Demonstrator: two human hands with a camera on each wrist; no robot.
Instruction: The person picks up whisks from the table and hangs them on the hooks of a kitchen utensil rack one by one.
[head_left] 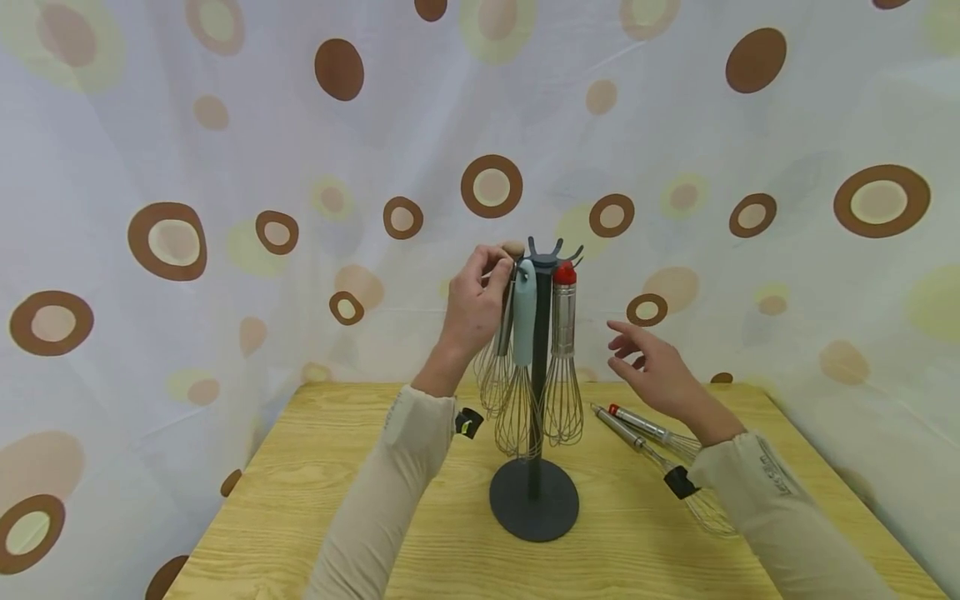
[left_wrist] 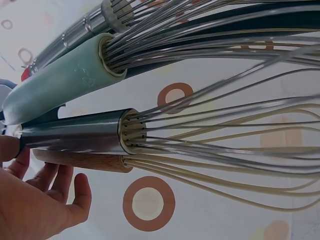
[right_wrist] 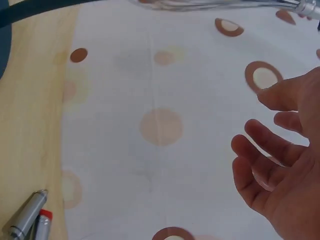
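My left hand (head_left: 475, 298) is at the top left of a dark whisk stand, its thumb and fingers pinching the hook end of a whisk with a shiny steel handle (left_wrist: 75, 134). Right behind that one hangs a wooden-handled whisk (left_wrist: 92, 159), close to my fingertips. A whisk with a pale blue-green handle (head_left: 524, 321) hangs just to the right, and past it a red-topped steel whisk (head_left: 564, 321). My right hand (head_left: 654, 372) hovers right of the stand, fingers loosely bent, holding nothing.
The stand's round base (head_left: 534, 504) rests on a wooden table (head_left: 337, 467). Free hooks (head_left: 558, 247) show at the stand's back and right. Two more whisks lie under my right forearm, one with a plain steel handle (head_left: 618, 427), one red-tipped (head_left: 641, 423). A dotted curtain (head_left: 420, 108) hangs behind.
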